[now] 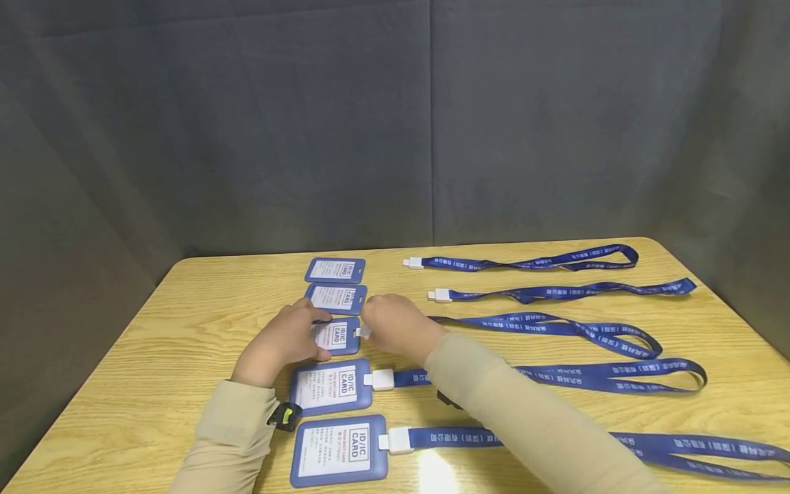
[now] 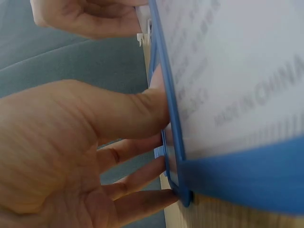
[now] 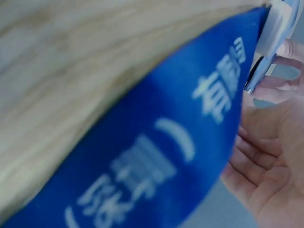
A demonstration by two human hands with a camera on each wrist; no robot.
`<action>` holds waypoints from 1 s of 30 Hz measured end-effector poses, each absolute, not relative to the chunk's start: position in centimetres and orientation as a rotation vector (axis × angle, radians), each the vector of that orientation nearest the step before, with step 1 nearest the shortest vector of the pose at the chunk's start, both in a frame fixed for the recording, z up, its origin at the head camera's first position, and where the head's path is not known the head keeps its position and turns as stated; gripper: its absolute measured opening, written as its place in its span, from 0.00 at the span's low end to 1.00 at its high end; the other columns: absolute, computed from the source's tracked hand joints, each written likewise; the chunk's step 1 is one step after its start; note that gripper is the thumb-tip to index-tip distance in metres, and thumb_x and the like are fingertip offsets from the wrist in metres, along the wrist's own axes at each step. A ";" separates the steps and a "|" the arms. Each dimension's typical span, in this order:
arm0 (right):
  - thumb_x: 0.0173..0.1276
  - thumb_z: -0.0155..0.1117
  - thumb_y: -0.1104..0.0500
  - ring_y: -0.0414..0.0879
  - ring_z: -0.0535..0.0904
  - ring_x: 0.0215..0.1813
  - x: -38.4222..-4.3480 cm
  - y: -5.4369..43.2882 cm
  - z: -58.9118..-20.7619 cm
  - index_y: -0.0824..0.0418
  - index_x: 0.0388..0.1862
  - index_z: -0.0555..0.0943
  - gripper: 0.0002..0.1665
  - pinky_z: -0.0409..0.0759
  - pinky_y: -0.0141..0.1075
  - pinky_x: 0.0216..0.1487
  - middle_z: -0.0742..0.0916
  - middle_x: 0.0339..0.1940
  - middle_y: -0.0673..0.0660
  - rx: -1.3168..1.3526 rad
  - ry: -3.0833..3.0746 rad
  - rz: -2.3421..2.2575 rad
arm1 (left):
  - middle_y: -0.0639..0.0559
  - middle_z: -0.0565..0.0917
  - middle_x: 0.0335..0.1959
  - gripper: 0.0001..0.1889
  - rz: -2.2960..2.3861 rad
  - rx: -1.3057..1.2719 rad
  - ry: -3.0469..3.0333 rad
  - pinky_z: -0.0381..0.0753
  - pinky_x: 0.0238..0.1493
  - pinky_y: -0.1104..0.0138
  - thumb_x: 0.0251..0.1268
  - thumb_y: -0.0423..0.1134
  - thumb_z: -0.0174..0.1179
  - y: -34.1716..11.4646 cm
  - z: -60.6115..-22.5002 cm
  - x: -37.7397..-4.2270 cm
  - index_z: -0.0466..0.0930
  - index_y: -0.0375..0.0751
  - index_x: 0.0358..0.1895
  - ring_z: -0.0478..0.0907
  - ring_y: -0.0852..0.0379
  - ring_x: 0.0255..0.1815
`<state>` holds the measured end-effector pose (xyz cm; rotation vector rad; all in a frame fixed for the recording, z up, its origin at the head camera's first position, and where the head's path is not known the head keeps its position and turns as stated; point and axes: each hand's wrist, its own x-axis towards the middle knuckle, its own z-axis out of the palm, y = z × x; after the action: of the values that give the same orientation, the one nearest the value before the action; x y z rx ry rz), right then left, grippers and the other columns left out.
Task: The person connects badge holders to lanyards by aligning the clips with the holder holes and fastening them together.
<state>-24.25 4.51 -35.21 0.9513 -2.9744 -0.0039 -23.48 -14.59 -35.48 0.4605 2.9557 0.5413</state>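
Gripping the middle card holder [image 1: 353, 344] between thumb and fingers at opposite edges, the left hand [image 1: 291, 337] leaves the slotted end exposed, where the right hand [image 1: 395, 328] pinches a lanyard's [image 1: 506, 322] white clip [image 1: 364, 333]. A printed card [image 1: 339, 335] fills the holder. Beyond it lie two filled holders [image 1: 361, 264], apart from their lanyards [image 1: 467, 264]; nearer, two more [image 1: 378, 467] meet white clips. Left of it, table [image 1: 179, 357] stretches to the edge.

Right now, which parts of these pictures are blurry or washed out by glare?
Head view: a white glare patch on the tabletop, right of the nearest badge, at the bottom edge; left wrist view: print on the close-up badge is blurred; right wrist view: lettering on the blue strap looks soft.
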 end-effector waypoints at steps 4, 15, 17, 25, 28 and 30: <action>0.63 0.71 0.60 0.44 0.81 0.34 -24.1 4.1 -35.2 0.63 0.41 0.85 0.09 0.82 0.35 0.43 0.86 0.35 0.55 0.957 -2.936 -0.036 | 0.38 0.78 0.52 0.33 0.521 0.465 2.975 0.76 0.53 0.48 0.43 0.38 0.80 -14.5 -35.4 -23.4 0.82 0.34 0.57 0.73 0.44 0.45; 0.61 0.72 0.61 0.42 0.78 0.31 -23.5 3.8 -35.1 0.61 0.39 0.86 0.08 0.82 0.34 0.44 0.86 0.32 0.52 0.950 -2.911 -0.022 | 0.40 0.79 0.49 0.33 0.543 0.451 2.982 0.76 0.51 0.49 0.41 0.36 0.81 -14.3 -35.1 -23.1 0.82 0.34 0.57 0.73 0.43 0.45; 0.61 0.72 0.61 0.42 0.79 0.32 -23.5 3.8 -35.1 0.61 0.39 0.86 0.08 0.82 0.34 0.44 0.86 0.32 0.52 0.950 -2.911 -0.031 | 0.40 0.79 0.49 0.33 0.546 0.448 2.985 0.76 0.51 0.49 0.40 0.36 0.81 -14.3 -35.2 -23.1 0.82 0.34 0.57 0.73 0.43 0.45; 0.63 0.70 0.61 0.44 0.82 0.36 -23.4 3.5 -35.1 0.61 0.41 0.86 0.09 0.82 0.36 0.46 0.87 0.33 0.54 0.944 -2.911 -0.071 | 0.40 0.79 0.50 0.33 0.531 0.407 2.985 0.77 0.52 0.48 0.41 0.37 0.81 -14.1 -35.2 -23.1 0.82 0.35 0.57 0.73 0.43 0.46; 0.63 0.70 0.61 0.45 0.83 0.36 -23.4 3.3 -35.2 0.61 0.41 0.86 0.08 0.82 0.36 0.46 0.87 0.33 0.54 0.945 -2.899 -0.073 | 0.39 0.79 0.51 0.33 0.525 0.391 2.989 0.77 0.52 0.48 0.42 0.37 0.80 -14.0 -35.2 -23.0 0.82 0.35 0.57 0.73 0.43 0.46; 0.63 0.70 0.61 0.45 0.84 0.36 -23.4 3.2 -35.2 0.61 0.41 0.86 0.08 0.83 0.35 0.45 0.87 0.33 0.54 0.948 -2.887 -0.084 | 0.39 0.79 0.50 0.33 0.522 0.387 2.990 0.77 0.52 0.48 0.42 0.36 0.80 -13.9 -35.1 -23.0 0.82 0.35 0.57 0.73 0.43 0.46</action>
<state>-23.44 3.25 -35.20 0.9483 -2.8874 -0.0841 -22.99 -13.90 -35.10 0.3865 2.9902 0.5223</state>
